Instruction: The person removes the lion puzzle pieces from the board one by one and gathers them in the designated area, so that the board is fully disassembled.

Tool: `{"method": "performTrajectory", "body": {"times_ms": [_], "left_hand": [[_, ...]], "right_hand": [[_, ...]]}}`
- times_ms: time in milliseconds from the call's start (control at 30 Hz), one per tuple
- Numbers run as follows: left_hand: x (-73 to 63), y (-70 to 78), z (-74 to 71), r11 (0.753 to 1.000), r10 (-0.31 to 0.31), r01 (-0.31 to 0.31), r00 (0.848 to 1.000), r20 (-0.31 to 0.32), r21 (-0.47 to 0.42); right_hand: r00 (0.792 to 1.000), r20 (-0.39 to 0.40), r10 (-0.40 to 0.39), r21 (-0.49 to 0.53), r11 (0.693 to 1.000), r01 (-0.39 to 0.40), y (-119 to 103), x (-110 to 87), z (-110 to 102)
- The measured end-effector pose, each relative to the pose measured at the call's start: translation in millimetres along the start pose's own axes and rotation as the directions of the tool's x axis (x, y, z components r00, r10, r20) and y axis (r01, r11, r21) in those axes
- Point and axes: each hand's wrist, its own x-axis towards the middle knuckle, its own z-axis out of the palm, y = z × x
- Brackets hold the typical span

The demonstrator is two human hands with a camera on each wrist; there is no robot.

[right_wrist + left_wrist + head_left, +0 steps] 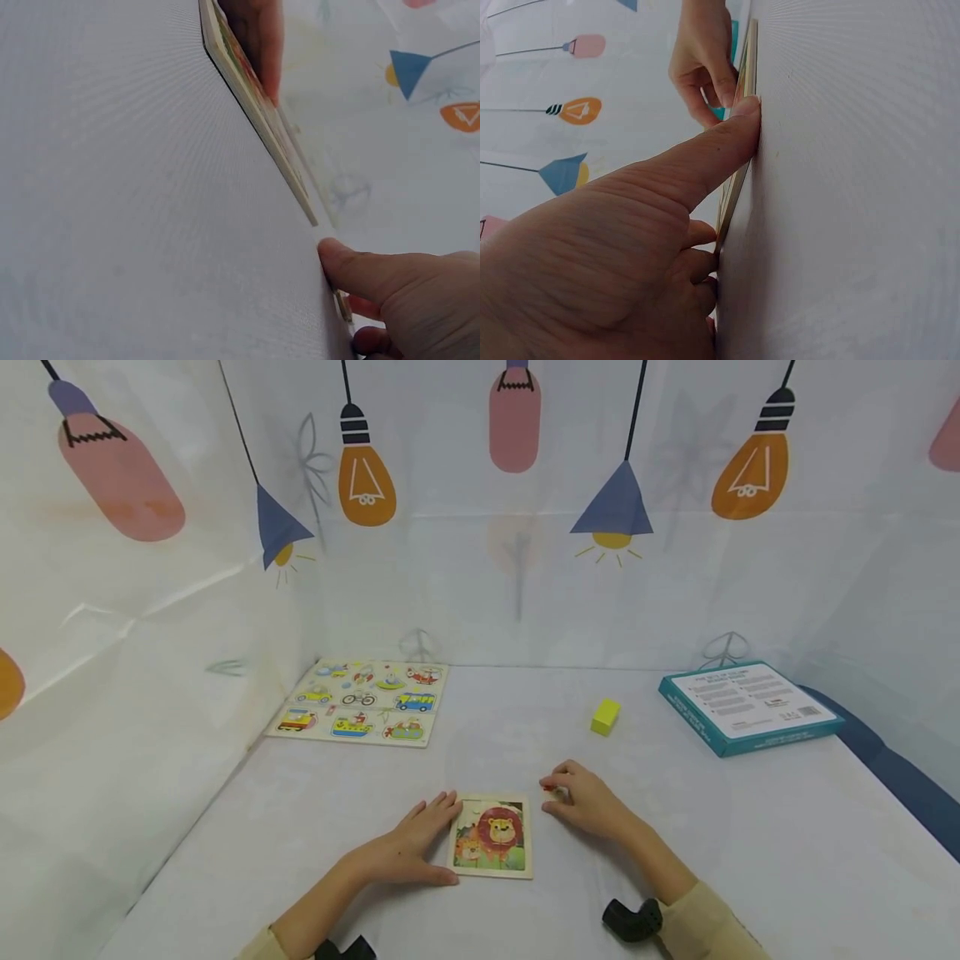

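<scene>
A small wooden picture puzzle (491,869) with a maned lion and a smaller animal lies flat on the white table. My left hand (408,847) rests at its left side, fingers spread, fingertips on the upper left edge and thumb at the lower left corner. Just right of the puzzle, my right hand (588,802) holds a small flat wooden piece (343,306) between thumb and fingers, low over the table. A bit of red on the piece (551,787) shows in the head view; the fingers hide most of it.
A vehicle picture board (382,714) lies at the back left. Behind my right hand sits a yellow block (605,717). At the back right is a flat teal box (750,706), with a dark blue object (892,760) beyond the table's right edge. Lamp-patterned sheets hang around the table.
</scene>
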Motion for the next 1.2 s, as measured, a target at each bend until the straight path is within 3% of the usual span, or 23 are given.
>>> {"method": "performTrajectory", "body": {"times_ms": [533, 667, 833, 967, 1200], "left_hand": [[-0.2, 0.6, -3.6, 1.000, -0.011, 0.011, 1.000, 0.003, 0.000], [-1.7, 0.5, -3.3, 1.000, -0.014, 0.014, 1.000, 0.009, -0.001], [-2.1, 0.3, -0.8, 1.000, -0.012, 0.011, 1.000, 0.013, 0.008], [-1.9, 0.3, 1.2, 1.000, -0.011, 0.010, 1.000, 0.011, 0.012], [-1.0, 0.1, 2.3, 1.000, -0.007, 0.007, 1.000, 0.008, 0.029]], "right_hand": [[0.998, -0.056, 0.023, -0.032, 0.999, -0.025, -9, 5.9, 0], [0.998, -0.038, -0.050, -0.032, 0.998, 0.049, -22, 10.5, 2], [0.985, 0.069, -0.159, 0.017, 0.987, 0.158, -43, 17.7, 9], [0.970, 0.132, -0.204, 0.059, 0.979, 0.198, -53, 23.9, 16], [0.952, 0.148, -0.268, 0.128, 0.960, 0.250, -61, 29.4, 24]]}}
